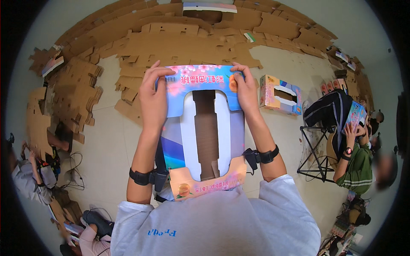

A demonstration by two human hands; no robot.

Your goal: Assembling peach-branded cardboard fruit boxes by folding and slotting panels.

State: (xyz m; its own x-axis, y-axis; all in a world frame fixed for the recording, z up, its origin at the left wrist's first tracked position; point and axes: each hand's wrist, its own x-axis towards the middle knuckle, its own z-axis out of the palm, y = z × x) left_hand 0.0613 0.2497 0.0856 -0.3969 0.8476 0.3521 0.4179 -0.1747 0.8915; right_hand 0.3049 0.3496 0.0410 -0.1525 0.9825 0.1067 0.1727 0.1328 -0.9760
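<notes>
A colourful printed cardboard fruit box (173,98) is in front of me, its near end close to my shirt. Pink blossoms and a blue band mark its far end, and a long cut-out in its top shows the brown inside. My left hand (153,94) is closed on the far left corner, fingers bent over the edge. At the far right corner my right hand (247,91) grips the box too, its thumb along the side. An orange flap (209,183) with a printed fruit stands at the near end. The box's underside is hidden.
A similar finished-looking box (265,96) stands on the floor to the right. Flat brown cardboard sheets (171,47) cover the far floor and left side. A folding stool frame (314,158) and a person in green (356,168) are at right; other people sit at left.
</notes>
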